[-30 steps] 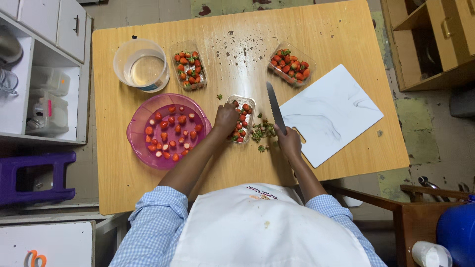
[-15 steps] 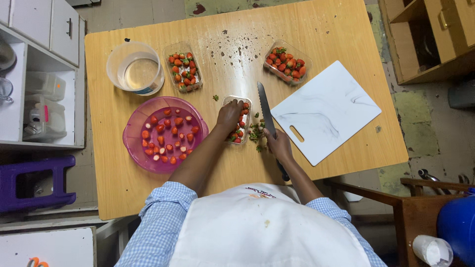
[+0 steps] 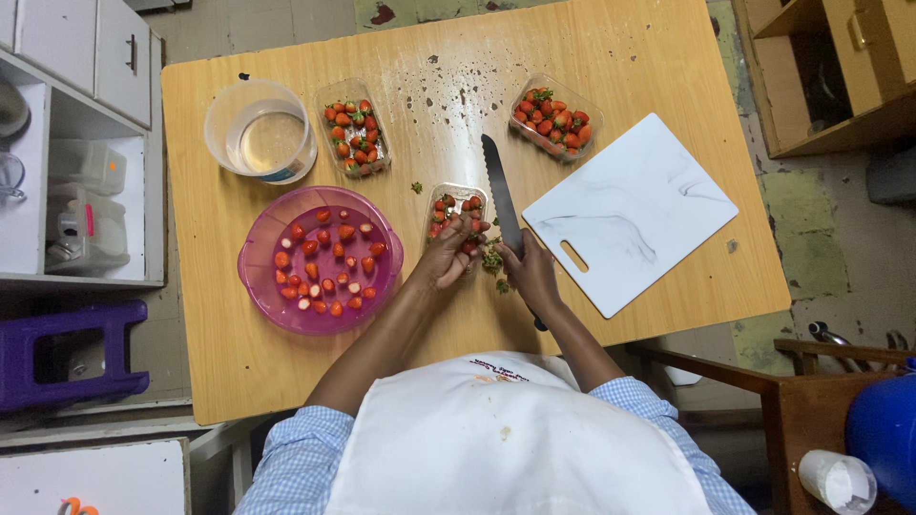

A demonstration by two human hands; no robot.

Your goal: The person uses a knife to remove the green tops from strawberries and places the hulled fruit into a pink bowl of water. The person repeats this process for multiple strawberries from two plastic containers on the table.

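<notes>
Hands over wooden table (image 3: 286, 381): my left hand (image 3: 447, 256) pinched a strawberry at the small clear plastic punnet (image 3: 454, 205); right hand (image 3: 530, 272) clenched the long serrated knife (image 3: 500, 191), beside green trimmings (image 3: 492, 259).

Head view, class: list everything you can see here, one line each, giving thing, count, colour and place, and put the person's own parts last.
table: one, light wood, centre
pink bowl: one, holding trimmed strawberries, left of the hands
clear tub: one, holding water, far left of the table
strawberry trays: three, clear; far left, far right, middle under the left hand
cutting board: one, white marbled, right side
knife: one, dark serrated blade, pointing away
green stems: small pile between the hands
stool: one, purple, on the floor at left
left hand: grip on a strawberry over the middle tray
right hand: grip on the knife handle
</notes>
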